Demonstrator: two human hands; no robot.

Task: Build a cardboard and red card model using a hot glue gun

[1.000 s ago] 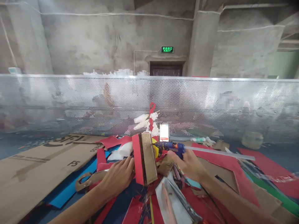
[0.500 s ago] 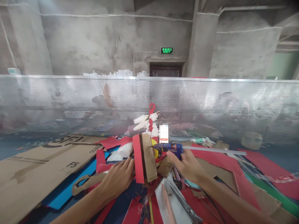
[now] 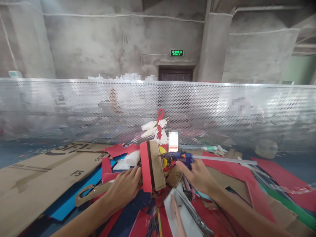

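Across right edge of box (image 3: 158,171), glue gun (image 3: 178,157); scraps (image 3: 237,170) crowd right hand (image 3: 196,172).

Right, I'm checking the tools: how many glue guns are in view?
1. The blue glue gun is in the grip of the right hand, its nozzle pointing toward the red-and-brown cardboard piece. Others may be hidden.

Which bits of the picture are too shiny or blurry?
In the head view, the metal panel has pale glare patches; the head view also shows the bright screen washed out, partly pixelated; toward the head view's bottom edge, things look smeary, though the glue gun is clearer.
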